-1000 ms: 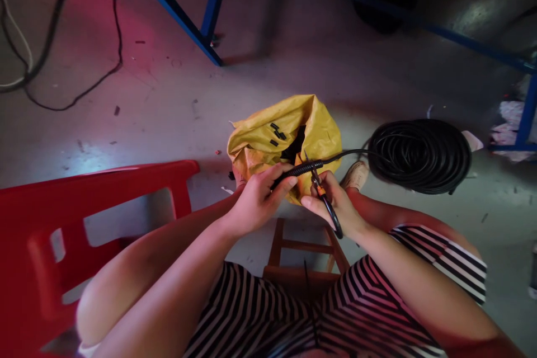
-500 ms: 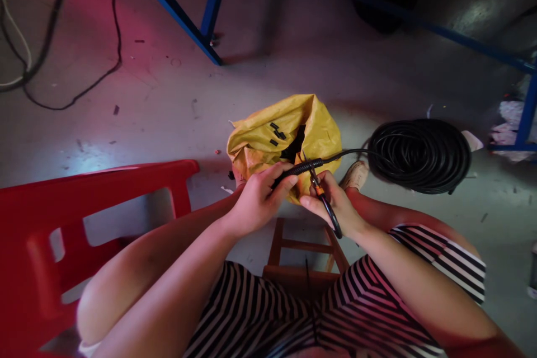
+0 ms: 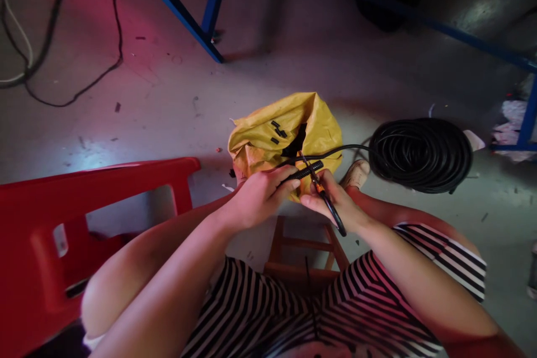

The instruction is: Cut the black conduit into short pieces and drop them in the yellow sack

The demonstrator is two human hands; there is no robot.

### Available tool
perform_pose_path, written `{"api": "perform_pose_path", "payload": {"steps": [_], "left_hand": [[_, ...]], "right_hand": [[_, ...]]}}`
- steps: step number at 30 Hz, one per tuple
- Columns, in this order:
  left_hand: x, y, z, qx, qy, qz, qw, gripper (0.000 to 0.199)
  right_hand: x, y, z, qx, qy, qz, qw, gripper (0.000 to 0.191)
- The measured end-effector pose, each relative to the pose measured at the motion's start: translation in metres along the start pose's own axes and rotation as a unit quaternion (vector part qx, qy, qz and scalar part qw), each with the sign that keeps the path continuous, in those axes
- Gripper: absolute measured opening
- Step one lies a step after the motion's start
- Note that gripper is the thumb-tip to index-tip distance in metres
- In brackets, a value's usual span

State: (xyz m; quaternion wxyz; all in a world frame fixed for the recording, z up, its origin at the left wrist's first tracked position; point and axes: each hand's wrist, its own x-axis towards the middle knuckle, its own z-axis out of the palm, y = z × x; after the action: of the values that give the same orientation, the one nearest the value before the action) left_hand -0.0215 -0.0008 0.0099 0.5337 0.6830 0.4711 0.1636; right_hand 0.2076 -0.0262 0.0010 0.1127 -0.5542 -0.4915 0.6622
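Observation:
My left hand (image 3: 262, 190) is closed round a short ridged black tube (image 3: 309, 169), whose free end points right. A smooth black tube or cable (image 3: 335, 151) runs just above it toward the left fingers; whether they grip it too is hidden. My right hand (image 3: 335, 201) holds scissors (image 3: 331, 210) with black handles and orange near the pivot. Their blades point up and cross the ridged tube; I cannot tell whether they touch it. Below both hands sits a crumpled yellow bag (image 3: 327, 123), with several short black cut pieces (image 3: 277, 132) on its folds.
A coil of black tubing (image 3: 419, 154) lies on the floor at right, joined to the length near my hands. A red plastic stool (image 3: 126, 184) stands at left. Blue metal frame bars (image 3: 176, 5) cross the top. Loose cables (image 3: 119, 39) lie upper left.
The smooth tube, which met the ridged tube's right end, now lies apart above it. The ridged tube's end shows free, and the scissors have shifted slightly down and right.

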Motion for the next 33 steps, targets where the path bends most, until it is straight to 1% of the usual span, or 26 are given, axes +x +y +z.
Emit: {"api": "perform_pose_path", "payload": {"steps": [3,6,11,14,17,22,26,33], "left_hand": [[-0.001,-0.005,-0.001,0.0,-0.031,-0.006,1.0,0.03],[-0.001,-0.005,-0.001,-0.018,-0.037,-0.009,0.999,0.03],[0.0,0.001,0.0,-0.06,0.005,0.01,0.998,0.027],[0.001,0.004,0.001,-0.073,0.029,-0.004,0.997,0.025],[0.001,0.005,0.002,-0.076,0.038,-0.013,0.996,0.024],[0.0,0.004,0.006,-0.065,0.054,-0.013,0.996,0.022],[-0.001,0.003,0.01,-0.052,0.056,-0.027,0.997,0.021],[-0.001,0.001,0.014,-0.02,0.059,-0.027,0.998,0.022]], "right_hand": [[0.001,-0.002,-0.005,-0.039,-0.029,0.009,0.999,0.051],[0.001,-0.006,-0.009,-0.067,-0.04,0.009,0.997,0.051],[0.001,-0.011,-0.013,-0.062,-0.043,-0.005,0.997,0.061],[0.0,-0.009,-0.012,-0.066,-0.045,-0.007,0.997,0.057],[-0.001,-0.009,-0.011,-0.065,-0.052,-0.001,0.997,0.055],[-0.004,-0.017,-0.009,-0.072,-0.065,0.011,0.995,0.057],[-0.004,-0.023,-0.008,-0.064,-0.061,0.031,0.996,0.061],[-0.003,-0.024,-0.007,-0.069,-0.048,0.044,0.996,0.06]]}}
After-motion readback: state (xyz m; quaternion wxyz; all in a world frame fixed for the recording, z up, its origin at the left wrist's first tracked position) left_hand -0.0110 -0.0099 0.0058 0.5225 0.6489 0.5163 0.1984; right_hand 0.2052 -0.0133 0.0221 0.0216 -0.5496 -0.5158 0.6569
